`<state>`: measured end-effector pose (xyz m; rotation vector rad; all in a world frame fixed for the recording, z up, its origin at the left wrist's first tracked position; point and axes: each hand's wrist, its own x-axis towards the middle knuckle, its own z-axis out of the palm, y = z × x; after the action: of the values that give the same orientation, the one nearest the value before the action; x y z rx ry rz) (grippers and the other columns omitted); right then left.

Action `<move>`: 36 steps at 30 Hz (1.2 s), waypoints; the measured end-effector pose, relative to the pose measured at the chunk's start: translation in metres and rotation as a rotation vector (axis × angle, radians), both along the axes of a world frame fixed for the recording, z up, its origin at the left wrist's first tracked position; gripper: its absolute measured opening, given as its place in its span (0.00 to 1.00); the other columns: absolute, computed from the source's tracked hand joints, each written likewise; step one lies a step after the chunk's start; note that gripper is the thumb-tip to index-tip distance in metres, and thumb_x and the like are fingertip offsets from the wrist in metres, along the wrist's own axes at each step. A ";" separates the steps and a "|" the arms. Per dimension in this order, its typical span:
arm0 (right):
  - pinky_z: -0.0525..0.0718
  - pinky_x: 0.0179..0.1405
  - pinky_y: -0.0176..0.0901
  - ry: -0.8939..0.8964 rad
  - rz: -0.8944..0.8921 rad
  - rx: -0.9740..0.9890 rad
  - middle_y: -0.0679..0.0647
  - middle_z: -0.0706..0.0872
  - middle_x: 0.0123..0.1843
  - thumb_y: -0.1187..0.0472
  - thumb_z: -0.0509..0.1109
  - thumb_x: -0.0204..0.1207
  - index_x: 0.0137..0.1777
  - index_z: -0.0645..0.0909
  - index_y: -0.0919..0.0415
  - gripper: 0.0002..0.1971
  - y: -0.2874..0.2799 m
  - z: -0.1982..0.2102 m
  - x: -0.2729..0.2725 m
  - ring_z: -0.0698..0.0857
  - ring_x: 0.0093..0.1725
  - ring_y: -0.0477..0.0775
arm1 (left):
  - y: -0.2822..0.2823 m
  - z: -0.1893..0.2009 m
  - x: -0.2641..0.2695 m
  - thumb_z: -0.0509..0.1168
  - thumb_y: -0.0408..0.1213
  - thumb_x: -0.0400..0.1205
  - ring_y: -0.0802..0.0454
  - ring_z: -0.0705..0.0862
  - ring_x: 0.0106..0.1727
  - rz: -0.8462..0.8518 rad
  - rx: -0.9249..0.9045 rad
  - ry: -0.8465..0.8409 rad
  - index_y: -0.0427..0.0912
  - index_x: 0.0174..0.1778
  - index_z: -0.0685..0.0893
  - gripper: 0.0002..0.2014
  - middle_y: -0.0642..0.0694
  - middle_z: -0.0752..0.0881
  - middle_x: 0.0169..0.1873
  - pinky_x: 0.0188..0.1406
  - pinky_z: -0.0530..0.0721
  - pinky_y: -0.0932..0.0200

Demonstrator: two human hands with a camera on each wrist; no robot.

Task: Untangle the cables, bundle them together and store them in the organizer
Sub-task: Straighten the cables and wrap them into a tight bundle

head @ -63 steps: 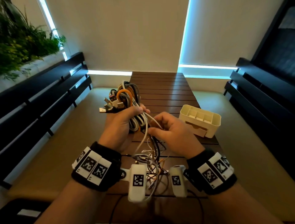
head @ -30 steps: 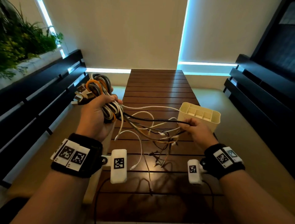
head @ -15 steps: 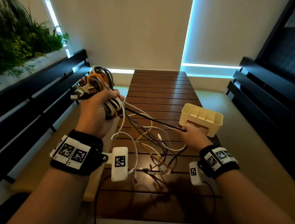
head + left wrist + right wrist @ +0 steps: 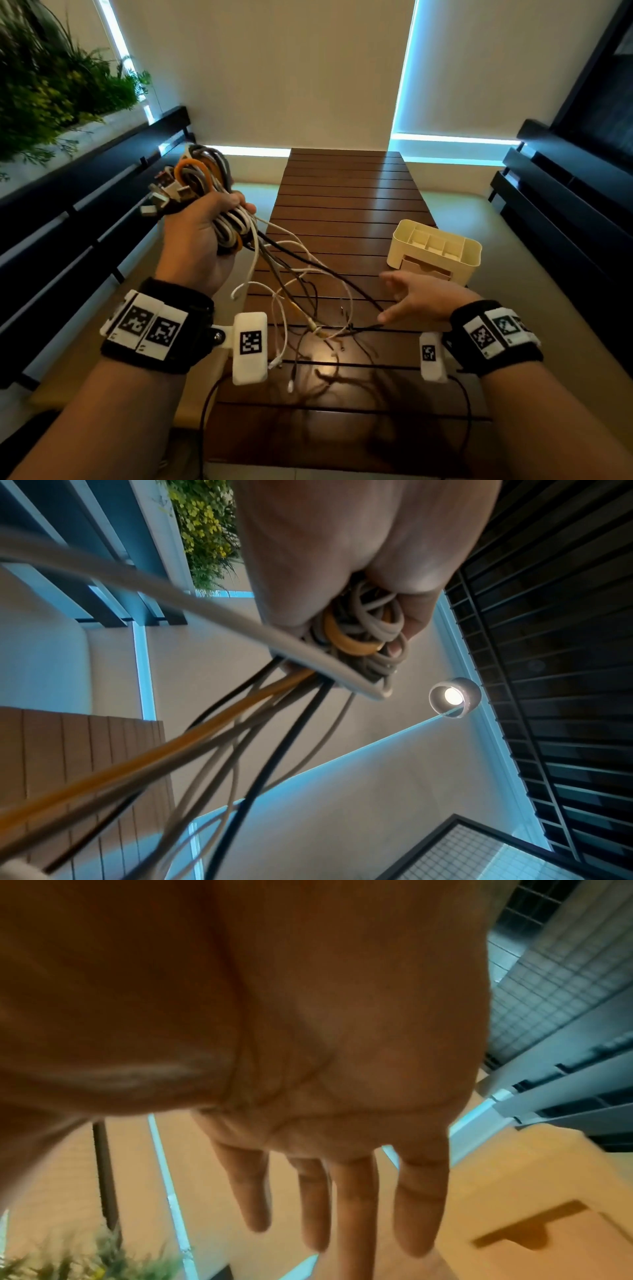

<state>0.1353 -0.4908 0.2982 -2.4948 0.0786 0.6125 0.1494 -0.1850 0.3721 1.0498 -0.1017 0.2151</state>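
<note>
Cables half-coiled and trailing, organizer upright on the table

The cables (image 4: 219, 205), white, grey, black and orange, are bunched in loops with USB plugs sticking out, well left of the cream organizer (image 4: 435, 251) and raised; loose ends trail down toward it in a tangle. The organizer stands upright, compartments open upward, a drawer in front.

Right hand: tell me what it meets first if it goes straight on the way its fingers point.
Probably the loose cables hanging from the left hand's bundle. The right hand is open, fingers pointing left across the table; depth is unclear.
</note>
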 end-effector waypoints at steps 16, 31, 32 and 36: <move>0.89 0.38 0.40 -0.405 0.138 0.623 0.58 0.89 0.43 0.59 0.75 0.79 0.55 0.83 0.61 0.09 0.111 0.032 -0.022 0.88 0.36 0.48 | -0.052 0.003 -0.033 0.64 0.27 0.73 0.48 0.85 0.40 -0.383 -0.056 -0.021 0.36 0.60 0.80 0.18 0.45 0.83 0.36 0.42 0.85 0.47; 0.65 0.83 0.57 -0.234 0.262 0.731 0.36 0.65 0.83 0.44 0.86 0.58 0.85 0.53 0.33 0.58 0.079 0.034 -0.016 0.65 0.83 0.42 | -0.047 -0.006 -0.027 0.67 0.31 0.74 0.47 0.86 0.37 -0.247 0.050 -0.010 0.40 0.46 0.89 0.08 0.42 0.86 0.34 0.37 0.86 0.51; 0.67 0.82 0.56 -0.284 0.268 0.737 0.34 0.66 0.82 0.45 0.86 0.59 0.83 0.54 0.31 0.57 0.086 0.036 -0.019 0.65 0.82 0.42 | -0.051 -0.007 -0.028 0.68 0.31 0.73 0.46 0.86 0.38 -0.243 0.061 -0.013 0.40 0.46 0.89 0.08 0.41 0.86 0.35 0.40 0.86 0.48; 0.83 0.69 0.53 -0.397 0.156 0.903 0.48 0.85 0.67 0.64 0.82 0.69 0.78 0.68 0.44 0.40 0.107 0.034 -0.025 0.84 0.67 0.48 | -0.057 -0.004 -0.030 0.68 0.30 0.72 0.47 0.86 0.41 -0.277 0.020 -0.011 0.35 0.57 0.84 0.16 0.42 0.84 0.38 0.46 0.85 0.46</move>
<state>0.1104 -0.3836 0.3318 -1.6914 -0.4481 0.1308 0.1194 -0.2421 0.3681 1.0426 -0.2575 -0.0312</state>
